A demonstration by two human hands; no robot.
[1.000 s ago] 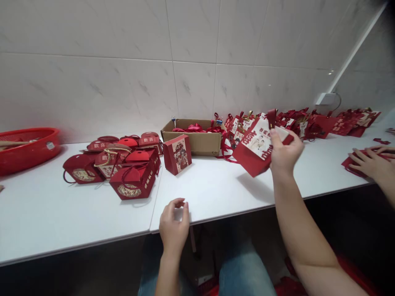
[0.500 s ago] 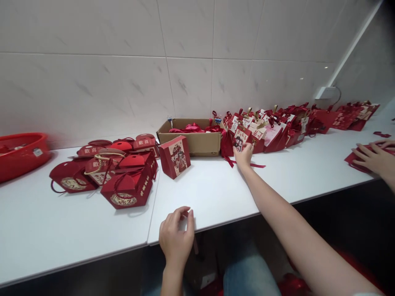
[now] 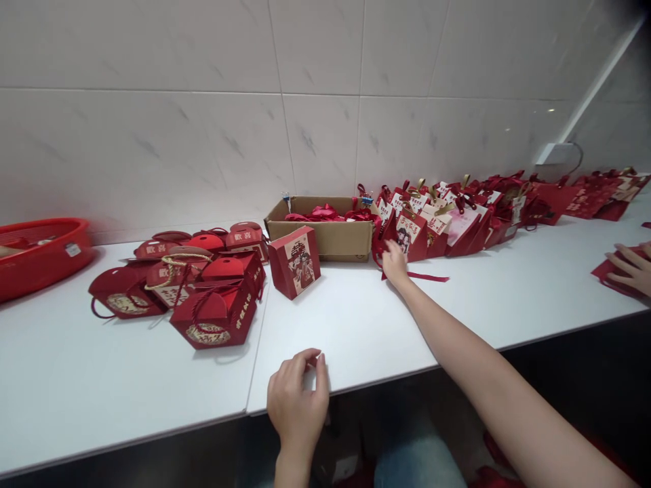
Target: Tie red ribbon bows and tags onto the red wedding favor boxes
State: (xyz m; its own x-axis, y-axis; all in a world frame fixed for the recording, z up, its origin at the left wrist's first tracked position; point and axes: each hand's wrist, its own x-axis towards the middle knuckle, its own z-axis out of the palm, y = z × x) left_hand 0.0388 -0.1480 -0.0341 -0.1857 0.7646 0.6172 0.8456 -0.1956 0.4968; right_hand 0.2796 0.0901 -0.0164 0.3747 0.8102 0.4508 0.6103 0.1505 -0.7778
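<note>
My right hand (image 3: 395,264) reaches across the white table to the red ribbon (image 3: 377,249) that hangs at the right end of a cardboard box. Its bent fingers close at the ribbon, partly hiding their tips. Just behind stands a red gift box with a printed couple (image 3: 411,234), apart from the hand. My left hand (image 3: 299,400) rests at the table's front edge, loosely curled, a gap between thumb and fingers and nothing in it. Beyond it stands another red gift box with a cream printed panel (image 3: 296,263).
The cardboard box (image 3: 338,242) holds red ribbons. Several handled red boxes (image 3: 216,318) cluster on the left, by a red basin (image 3: 41,261). Rows of red gift bags (image 3: 468,230) line the wall. At far right another person's hand (image 3: 633,270) presses on a flat red piece.
My right hand has let go of the couple-printed gift box, leaving it standing with the others, and has moved left and down to the ribbon. My left hand stays at the table edge.
</note>
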